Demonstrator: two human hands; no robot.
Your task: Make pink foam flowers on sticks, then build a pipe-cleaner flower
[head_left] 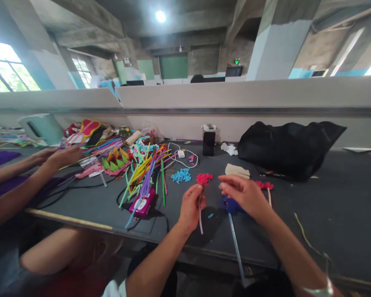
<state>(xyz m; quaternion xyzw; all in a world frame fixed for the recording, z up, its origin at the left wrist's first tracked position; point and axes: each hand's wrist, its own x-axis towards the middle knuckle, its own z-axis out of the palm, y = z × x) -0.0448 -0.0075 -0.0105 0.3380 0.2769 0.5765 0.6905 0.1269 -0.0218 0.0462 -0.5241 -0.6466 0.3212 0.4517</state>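
Two hands work close together near the front edge of the counter [343,214]. My left hand [191,205] is closed around the pale stem of a red flower [204,178]. Its crinkled head stands just above my knuckles, and the stem's lower end pokes out under the fist. My right hand [245,193] hovers just beside it with the fingers curled, thumb and forefinger tips nearly meeting; I cannot tell whether they pinch anything. A blue flower [230,205] lies mostly hidden under that palm, its light blue stem running toward me past the counter edge. Whether the hand touches it I cannot make out.

Behind my right hand, a second red bloom [267,185] is partly covered, with a cream scrap [236,170] near it. Light blue scraps [181,175] lie beyond the left hand. Farther left sit a magenta gadget [142,206] and a tangle of coloured sticks [145,165]. A black bag [287,148] slumps against the back wall. At the far left, a co-worker's hands [64,156] rest on the counter, their arms cut off by the frame.
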